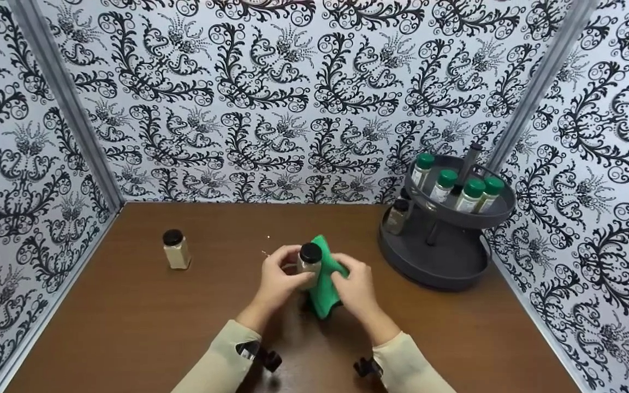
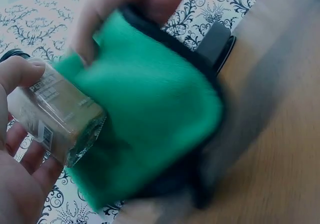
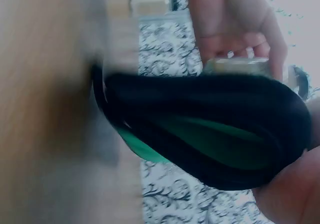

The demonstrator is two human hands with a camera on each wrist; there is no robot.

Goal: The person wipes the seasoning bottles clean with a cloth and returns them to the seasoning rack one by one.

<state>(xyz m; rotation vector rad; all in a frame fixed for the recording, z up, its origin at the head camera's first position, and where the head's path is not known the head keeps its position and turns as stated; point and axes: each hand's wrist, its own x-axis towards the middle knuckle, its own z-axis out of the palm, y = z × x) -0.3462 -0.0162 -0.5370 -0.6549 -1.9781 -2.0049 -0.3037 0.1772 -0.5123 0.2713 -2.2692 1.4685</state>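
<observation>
My left hand [image 1: 277, 281] grips a clear spice jar [image 1: 308, 266] with a black lid, held upright above the middle of the table. In the left wrist view the jar [image 2: 57, 108] shows a printed label starting "PEPP", a barcode and pale contents. Between thumb and fingers, my right hand [image 1: 357, 281] holds a green cloth [image 1: 325, 289] with a dark border. The cloth hangs right beside the jar, on its right side. Seen from the right wrist, the folded cloth [image 3: 200, 91] covers part of the jar and shows its dark side.
Another black-lidded jar [image 1: 177, 254] stands on the table at left. A dark two-tier round rack [image 1: 434, 275] is at right, with several green-lidded jars [image 1: 445, 185] on top and a black-lidded jar [image 1: 397, 218] below. White specks [image 1: 265, 252] lie on the table [image 1: 129, 316]. Patterned walls surround it.
</observation>
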